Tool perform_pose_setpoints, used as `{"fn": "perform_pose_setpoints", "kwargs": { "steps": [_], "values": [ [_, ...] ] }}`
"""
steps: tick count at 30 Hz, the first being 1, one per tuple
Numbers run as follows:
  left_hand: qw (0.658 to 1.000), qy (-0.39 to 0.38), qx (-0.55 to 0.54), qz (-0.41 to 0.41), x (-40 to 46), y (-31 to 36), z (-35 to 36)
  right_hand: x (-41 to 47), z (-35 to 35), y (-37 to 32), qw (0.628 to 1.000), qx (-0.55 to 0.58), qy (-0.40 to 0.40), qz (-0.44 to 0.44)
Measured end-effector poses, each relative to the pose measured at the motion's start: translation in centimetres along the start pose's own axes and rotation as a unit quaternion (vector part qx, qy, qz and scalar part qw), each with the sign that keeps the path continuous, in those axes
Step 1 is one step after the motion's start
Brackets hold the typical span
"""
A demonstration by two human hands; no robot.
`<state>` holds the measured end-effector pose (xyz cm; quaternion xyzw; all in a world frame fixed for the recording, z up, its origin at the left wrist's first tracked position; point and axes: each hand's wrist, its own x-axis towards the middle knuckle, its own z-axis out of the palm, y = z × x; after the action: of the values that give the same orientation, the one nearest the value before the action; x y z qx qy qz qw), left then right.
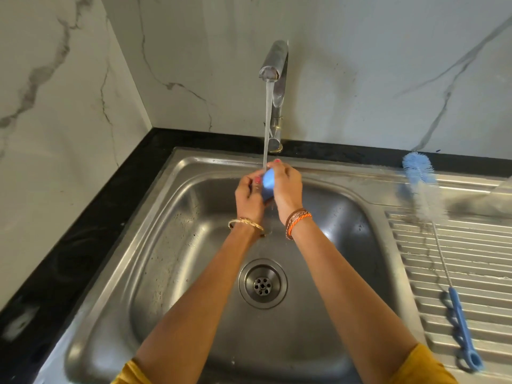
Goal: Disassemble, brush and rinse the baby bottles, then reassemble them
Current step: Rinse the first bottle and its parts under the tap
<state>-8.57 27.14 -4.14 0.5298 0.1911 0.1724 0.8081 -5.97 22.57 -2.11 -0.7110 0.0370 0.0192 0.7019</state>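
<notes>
One blue bottle part [268, 180], one bottle brush [432, 214], one tap [274, 67], one sink [166, 217], two hands.

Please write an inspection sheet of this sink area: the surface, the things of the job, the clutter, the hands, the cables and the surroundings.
Surface: steel sink with wet basin, drain open; ribbed drainboard at right.
Job's things: blue bottle part held under the running water from the tap; bottle brush lies on the drainboard, bristles toward the wall, blue handle toward the person.
Clutter: nothing seen.
Hands: left hand and right hand both hold the blue part, fingers curled round it, over the basin.
Cables: nothing seen.
Surroundings: black countertop, marble wall; a blurred object at the right edge, cannot tell what.
</notes>
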Motion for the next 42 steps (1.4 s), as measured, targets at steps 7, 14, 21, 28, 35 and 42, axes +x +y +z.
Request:
{"fn": "perform_pose_setpoints", "kwargs": {
  "steps": [7,14,21,28,35,42],
  "values": [
    [0.999,0.05,0.006,0.007,0.0,0.1,-0.2,1.4,-1.0,-0.8,0.948,0.213,-0.062,0.229],
    [0.97,0.01,0.219,0.108,0.9,1.8,0.3,0.2,-1.0,0.3,0.901,0.343,-0.094,0.249],
    [0.89,-0.008,0.394,0.228,0.5,1.9,-1.6,-0.4,-0.6,0.7,0.866,0.387,-0.098,0.302],
    [0.997,0.037,0.068,-0.019,-0.6,1.2,-2.2,0.6,-0.5,0.0,0.952,0.228,-0.096,0.178],
    [0.928,-0.043,-0.292,-0.229,-0.2,0.7,-1.2,-0.2,-1.2,-0.3,0.995,-0.003,-0.097,-0.017],
    [0.953,-0.08,-0.23,-0.18,0.3,1.1,-0.9,0.0,-2.5,0.1,0.993,-0.03,-0.087,-0.079]
  ]
}}
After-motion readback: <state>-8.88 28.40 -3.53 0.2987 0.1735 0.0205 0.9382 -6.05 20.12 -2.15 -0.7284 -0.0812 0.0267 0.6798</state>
